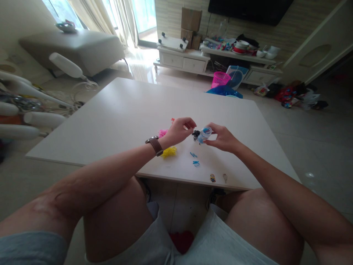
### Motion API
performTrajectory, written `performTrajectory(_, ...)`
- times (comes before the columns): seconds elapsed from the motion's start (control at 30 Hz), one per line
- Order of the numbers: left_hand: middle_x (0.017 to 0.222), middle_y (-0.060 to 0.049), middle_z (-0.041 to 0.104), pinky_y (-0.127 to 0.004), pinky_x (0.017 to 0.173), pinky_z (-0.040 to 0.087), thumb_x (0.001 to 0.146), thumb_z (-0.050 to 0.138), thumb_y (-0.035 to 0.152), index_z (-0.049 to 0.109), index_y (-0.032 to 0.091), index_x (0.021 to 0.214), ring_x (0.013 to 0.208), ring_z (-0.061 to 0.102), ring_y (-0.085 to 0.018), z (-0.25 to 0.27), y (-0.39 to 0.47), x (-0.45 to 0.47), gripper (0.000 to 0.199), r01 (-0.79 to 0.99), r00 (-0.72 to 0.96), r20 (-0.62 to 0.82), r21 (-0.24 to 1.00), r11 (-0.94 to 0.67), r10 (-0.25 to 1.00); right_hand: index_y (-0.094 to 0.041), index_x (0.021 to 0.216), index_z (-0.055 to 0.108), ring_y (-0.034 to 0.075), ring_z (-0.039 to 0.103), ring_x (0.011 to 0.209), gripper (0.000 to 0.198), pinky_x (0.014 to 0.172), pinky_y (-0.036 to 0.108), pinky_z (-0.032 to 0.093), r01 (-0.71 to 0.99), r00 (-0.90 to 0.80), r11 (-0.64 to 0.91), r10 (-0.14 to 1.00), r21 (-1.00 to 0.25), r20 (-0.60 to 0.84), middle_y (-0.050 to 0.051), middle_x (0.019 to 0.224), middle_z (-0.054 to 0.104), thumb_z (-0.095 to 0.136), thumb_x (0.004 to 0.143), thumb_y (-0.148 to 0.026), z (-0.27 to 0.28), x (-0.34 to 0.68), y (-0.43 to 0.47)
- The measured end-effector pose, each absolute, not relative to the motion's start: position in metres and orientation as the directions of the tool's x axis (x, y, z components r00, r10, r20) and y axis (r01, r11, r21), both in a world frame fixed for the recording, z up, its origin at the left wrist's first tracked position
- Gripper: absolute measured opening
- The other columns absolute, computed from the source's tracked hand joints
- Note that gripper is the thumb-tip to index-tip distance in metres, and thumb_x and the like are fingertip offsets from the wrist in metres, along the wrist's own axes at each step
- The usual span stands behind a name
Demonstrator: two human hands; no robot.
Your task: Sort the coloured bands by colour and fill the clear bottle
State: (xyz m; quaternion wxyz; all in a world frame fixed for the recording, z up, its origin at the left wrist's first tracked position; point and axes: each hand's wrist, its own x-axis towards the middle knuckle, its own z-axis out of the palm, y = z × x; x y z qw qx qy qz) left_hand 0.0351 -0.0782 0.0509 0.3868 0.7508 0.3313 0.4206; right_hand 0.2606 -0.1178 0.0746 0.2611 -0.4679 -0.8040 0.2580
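My right hand (220, 137) grips a small clear plastic jar (204, 135) between thumb and fingers, tilted, with blue pieces inside. My left hand (182, 129), with a watch (154, 145) on its wrist, hovers left of the jar. Its fingers are curled, the tips close together; anything between them is too small to make out. Under and between the hands lies a pile of small black pieces (196, 134). Nearer me are a few bent blue clip-like pieces (195, 163). A yellow pile (169, 152) and a pink pile (163, 133) are partly hidden by my left arm.
Small red pieces (173, 120) lie beyond my left hand on the white table (132, 106). By the front edge are a yellow-and-blue cartoon figure charm (212, 178) and a small metallic piece (225, 178). A pink basket (220, 79) stands on the floor past the table.
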Motion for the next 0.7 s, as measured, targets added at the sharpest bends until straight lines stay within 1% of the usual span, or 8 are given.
performTrajectory(0.07, 0.094, -0.005, 0.067, -0.026, 0.07, 0.05, 0.08, 0.058, 0.013, 0.068, 0.017, 0.094, 0.079, 0.062, -0.013, 0.06, -0.085, 0.035, 0.018, 0.16, 0.463, 0.442, 0.811, -0.563, 0.768, -0.021, 0.097, 0.062, 0.021, 0.066, 0.091, 0.028, 0.091, 0.041, 0.055, 0.612, -0.446, 0.434, 0.88, -0.66, 0.165, 0.002, 0.095, 0.07, 0.074, 0.072, -0.028, 0.074, 0.261, -0.117)
performTrajectory(0.13, 0.104, -0.006, 0.064, -0.028, 0.077, 0.051, 0.083, 0.058, 0.016, 0.069, 0.019, 0.102, 0.087, 0.061, -0.015, 0.069, -0.092, 0.034, 0.021, 0.178, 0.528, 0.489, 0.736, -0.653, 0.695, -0.021, 0.097, 0.063, 0.021, 0.066, 0.091, 0.028, 0.092, 0.041, 0.054, 0.605, -0.46, 0.441, 0.873, -0.663, 0.161, 0.003, 0.095, 0.07, 0.074, 0.072, -0.028, 0.074, 0.261, -0.116)
performTrajectory(0.3, 0.117, -0.009, 0.057, -0.039, 0.097, 0.045, 0.089, 0.06, 0.028, 0.071, 0.024, 0.104, 0.107, 0.055, -0.023, 0.075, -0.102, 0.034, 0.019, 0.245, 0.698, 0.475, 0.545, -0.802, 0.536, -0.021, 0.095, 0.064, 0.022, 0.067, 0.091, 0.025, 0.092, 0.04, 0.054, 0.61, -0.456, 0.445, 0.874, -0.656, 0.169, 0.003, 0.096, 0.071, 0.073, 0.073, -0.028, 0.075, 0.258, -0.118)
performTrajectory(0.4, 0.118, -0.01, 0.056, -0.04, 0.099, 0.044, 0.09, 0.059, 0.027, 0.07, 0.024, 0.106, 0.109, 0.053, -0.024, 0.071, -0.102, 0.036, 0.019, 0.199, 0.733, 0.483, 0.52, -0.831, 0.479, -0.021, 0.093, 0.064, 0.022, 0.067, 0.09, 0.023, 0.09, 0.039, 0.054, 0.622, -0.464, 0.453, 0.87, -0.639, 0.166, 0.003, 0.096, 0.072, 0.073, 0.074, -0.029, 0.075, 0.257, -0.118)
performTrajectory(0.5, 0.114, -0.009, 0.057, -0.038, 0.095, 0.045, 0.088, 0.06, 0.023, 0.066, 0.023, 0.106, 0.107, 0.053, -0.023, 0.07, -0.1, 0.038, 0.019, 0.218, 0.638, 0.538, 0.561, -0.799, 0.552, -0.021, 0.095, 0.064, 0.023, 0.067, 0.09, 0.027, 0.088, 0.039, 0.054, 0.641, -0.447, 0.434, 0.882, -0.633, 0.152, 0.003, 0.095, 0.071, 0.075, 0.072, -0.031, 0.075, 0.258, -0.117)
performTrajectory(0.6, 0.108, -0.008, 0.058, -0.035, 0.087, 0.047, 0.085, 0.06, 0.02, 0.063, 0.02, 0.103, 0.098, 0.055, -0.021, 0.069, -0.096, 0.037, 0.017, 0.279, 0.516, 0.541, 0.627, -0.727, 0.664, -0.021, 0.092, 0.062, 0.023, 0.067, 0.087, 0.03, 0.083, 0.038, 0.056, 0.7, -0.314, 0.353, 0.933, -0.621, 0.176, 0.004, 0.092, 0.07, 0.077, 0.069, -0.032, 0.076, 0.258, -0.116)
performTrajectory(0.63, 0.103, -0.007, 0.059, -0.033, 0.084, 0.047, 0.085, 0.06, 0.02, 0.063, 0.02, 0.099, 0.093, 0.056, -0.019, 0.067, -0.095, 0.037, 0.014, 0.294, 0.516, 0.515, 0.644, -0.706, 0.685, -0.021, 0.09, 0.06, 0.022, 0.067, 0.085, 0.029, 0.081, 0.038, 0.056, 0.718, -0.253, 0.316, 0.949, -0.62, 0.19, 0.004, 0.09, 0.07, 0.077, 0.069, -0.032, 0.077, 0.258, -0.115)
performTrajectory(0.7, 0.095, -0.006, 0.06, -0.03, 0.077, 0.046, 0.084, 0.061, 0.021, 0.064, 0.019, 0.09, 0.083, 0.057, -0.017, 0.061, -0.092, 0.035, 0.007, 0.319, 0.603, 0.417, 0.656, -0.685, 0.68, -0.021, 0.088, 0.059, 0.022, 0.066, 0.081, 0.028, 0.077, 0.037, 0.056, 0.743, -0.15, 0.249, 0.967, -0.622, 0.208, 0.004, 0.088, 0.07, 0.076, 0.068, -0.032, 0.079, 0.258, -0.115)
